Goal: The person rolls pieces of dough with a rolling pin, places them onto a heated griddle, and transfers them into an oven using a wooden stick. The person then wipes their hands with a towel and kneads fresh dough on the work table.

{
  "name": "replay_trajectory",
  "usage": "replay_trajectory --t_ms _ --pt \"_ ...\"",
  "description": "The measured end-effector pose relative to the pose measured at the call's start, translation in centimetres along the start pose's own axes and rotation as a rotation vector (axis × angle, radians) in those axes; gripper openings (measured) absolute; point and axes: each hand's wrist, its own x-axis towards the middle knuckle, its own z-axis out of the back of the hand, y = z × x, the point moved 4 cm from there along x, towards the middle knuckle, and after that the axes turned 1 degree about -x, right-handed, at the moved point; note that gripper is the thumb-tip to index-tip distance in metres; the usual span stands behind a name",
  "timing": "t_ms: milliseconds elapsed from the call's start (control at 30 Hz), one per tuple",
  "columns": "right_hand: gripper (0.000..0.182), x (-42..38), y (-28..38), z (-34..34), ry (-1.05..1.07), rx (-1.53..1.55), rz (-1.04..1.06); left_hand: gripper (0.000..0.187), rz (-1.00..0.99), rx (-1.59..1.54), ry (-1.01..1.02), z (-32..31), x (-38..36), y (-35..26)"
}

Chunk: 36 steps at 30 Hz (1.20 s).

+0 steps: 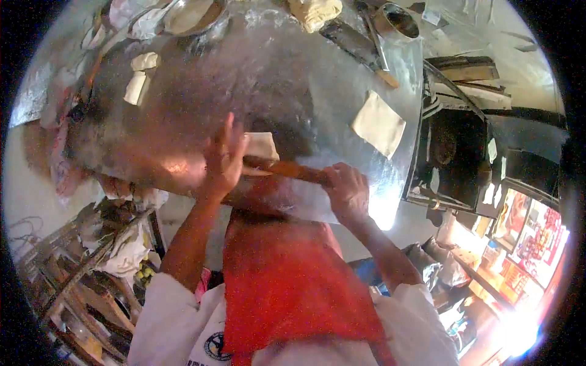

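A wooden rolling pin [297, 171] lies across a piece of dough [262, 145] near the front edge of the metal worktop [256, 79]. My right hand [348, 188] is closed around the pin's right end. At its left end is my left hand [224, 157], fingers stretched out and slightly blurred, the palm close beside the pin and the dough. Part of the dough is hidden under the pin. To the right, a flat square sheet of dough [379, 124] lies on the metal. Two small dough pieces [135, 88] rest at the upper left.
Along the far edge are a round pan [194, 15], a larger lump of dough [316, 13] and a metal container [397, 23]. A flat tool with a wooden handle [387, 78] lies at the upper right. A dark stove-like unit [452, 152] adjoins the worktop's right side.
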Motion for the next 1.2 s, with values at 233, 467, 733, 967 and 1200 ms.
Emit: replay_trajectory --t_ms 233,467,733,967,1200 --pt "0.064 13.3 4.2 -7.3 0.015 -0.175 0.266 0.064 -0.106 0.707 0.064 0.5 6.3 1.5" --pt "0.073 4.5 5.0 -8.0 -0.05 -0.041 0.137 0.072 -0.236 0.655 -0.039 0.9 -1.1 0.4" --pt "0.074 14.8 3.2 -6.9 -0.197 -0.122 0.059 0.08 -0.31 0.426 -0.013 -0.2 9.7 2.2" --pt "0.059 0.4 4.3 -7.0 -0.093 -0.041 0.143 0.088 -0.27 0.659 0.148 -1.0 -1.6 -1.7" --pt "0.045 -1.6 2.3 -5.1 -0.071 0.055 0.302 0.045 0.092 0.411 0.458 -2.4 4.5 3.2"
